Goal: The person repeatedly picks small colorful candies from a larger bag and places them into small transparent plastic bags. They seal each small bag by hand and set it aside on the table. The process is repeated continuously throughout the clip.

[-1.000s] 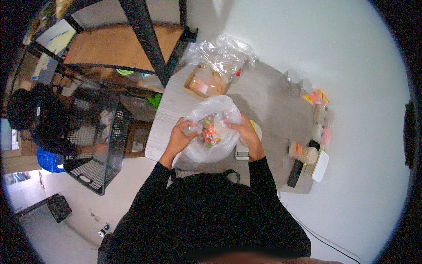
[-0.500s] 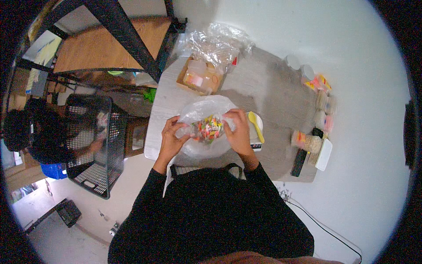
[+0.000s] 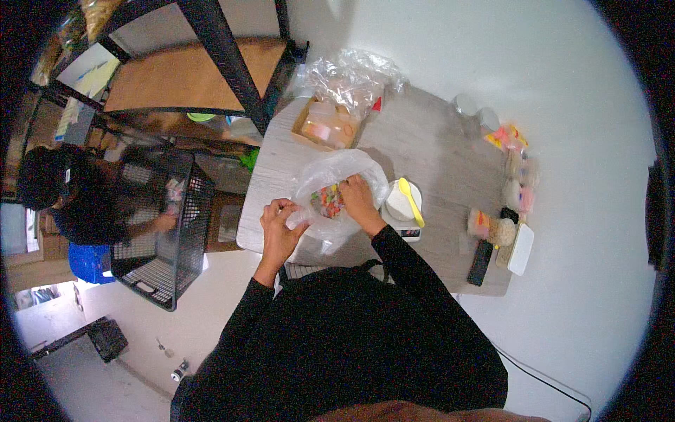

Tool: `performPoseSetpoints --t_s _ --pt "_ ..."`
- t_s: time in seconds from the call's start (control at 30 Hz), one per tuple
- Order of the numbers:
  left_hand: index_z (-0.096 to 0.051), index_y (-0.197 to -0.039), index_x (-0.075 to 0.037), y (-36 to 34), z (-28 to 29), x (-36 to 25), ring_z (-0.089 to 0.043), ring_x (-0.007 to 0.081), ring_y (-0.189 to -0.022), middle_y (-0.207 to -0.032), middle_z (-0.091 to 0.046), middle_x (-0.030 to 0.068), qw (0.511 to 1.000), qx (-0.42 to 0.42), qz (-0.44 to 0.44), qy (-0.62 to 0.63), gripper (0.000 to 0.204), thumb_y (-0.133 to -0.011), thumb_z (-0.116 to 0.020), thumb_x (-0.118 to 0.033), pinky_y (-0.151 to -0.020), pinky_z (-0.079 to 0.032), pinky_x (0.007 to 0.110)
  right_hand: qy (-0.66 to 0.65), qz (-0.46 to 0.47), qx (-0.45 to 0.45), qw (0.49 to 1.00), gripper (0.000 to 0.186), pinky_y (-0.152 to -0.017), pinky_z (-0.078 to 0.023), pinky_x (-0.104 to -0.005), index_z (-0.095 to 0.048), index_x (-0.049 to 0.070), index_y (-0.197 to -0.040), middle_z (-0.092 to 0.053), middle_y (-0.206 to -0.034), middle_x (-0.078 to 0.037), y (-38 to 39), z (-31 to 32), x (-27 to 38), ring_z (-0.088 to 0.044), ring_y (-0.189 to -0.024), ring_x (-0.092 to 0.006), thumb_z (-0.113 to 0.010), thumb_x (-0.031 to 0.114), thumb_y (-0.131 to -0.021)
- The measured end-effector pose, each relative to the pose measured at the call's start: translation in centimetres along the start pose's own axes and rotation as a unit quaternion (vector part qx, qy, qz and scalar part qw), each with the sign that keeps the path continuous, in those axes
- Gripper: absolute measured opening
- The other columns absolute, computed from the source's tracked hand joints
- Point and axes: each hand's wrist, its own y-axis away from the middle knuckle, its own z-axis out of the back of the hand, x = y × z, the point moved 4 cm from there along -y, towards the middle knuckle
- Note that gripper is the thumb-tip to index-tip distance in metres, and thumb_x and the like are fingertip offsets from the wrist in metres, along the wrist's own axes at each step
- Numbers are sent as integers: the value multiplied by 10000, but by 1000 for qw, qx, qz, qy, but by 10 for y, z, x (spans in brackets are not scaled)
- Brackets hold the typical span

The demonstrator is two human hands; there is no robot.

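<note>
A clear plastic bag [image 3: 337, 163] lies with its mouth spread on the table in front of me. Inside it are small multicoloured pieces [image 3: 325, 202] that look like wrapped sweets. At the bag's left rim, my left hand [image 3: 281, 231] is closed on the plastic between thumb and fingers. My right hand [image 3: 359, 202] reaches into the mouth with bent fingers at the pieces; its fingertips are partly hidden. Just right of the bag, a white kitchen scale [image 3: 410, 233] carries a white bowl [image 3: 398, 206] with a yellow spoon [image 3: 410, 200] lying across it.
Behind the bag stands a cardboard box [image 3: 304, 133] of clear containers, with crumpled plastic [image 3: 351, 74] beyond. Jars, packets and a white tray [image 3: 520, 249] line the table's right edge by the wall. At left, another person handles a black crate [image 3: 172, 267] beside a shelf rack [image 3: 221, 60].
My right hand has left the bag's right rim and moved left, into the mouth at the pieces. My left hand stays at the left rim. The whole view has shifted slightly.
</note>
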Motion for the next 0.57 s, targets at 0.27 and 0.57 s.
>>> performPoseSetpoints --t_s 0.27,0.57 --pt "-656 -935 -106 27 -6 1 -537 267 -943 -945 -594 56 999 -24 -18 14 358 -631 -816 -202 -842 -397 388 -116 -51 31 991 145 -793 -465 -398 -614 45 -893 -581 -911 -130 23 49 8 -558 -926 -310 -627 104 -761" --pt "-643 -1006 -118 23 -17 -17 -520 229 -973 -975 -590 28 998 24 -37 -41 408 -659 -800 -267 -890 -333 403 -331 -3 23 943 280 -755 -489 -345 -638 72 -1096 -604 -953 -97 58 127 44 -608 -873 -213 -651 92 -817"
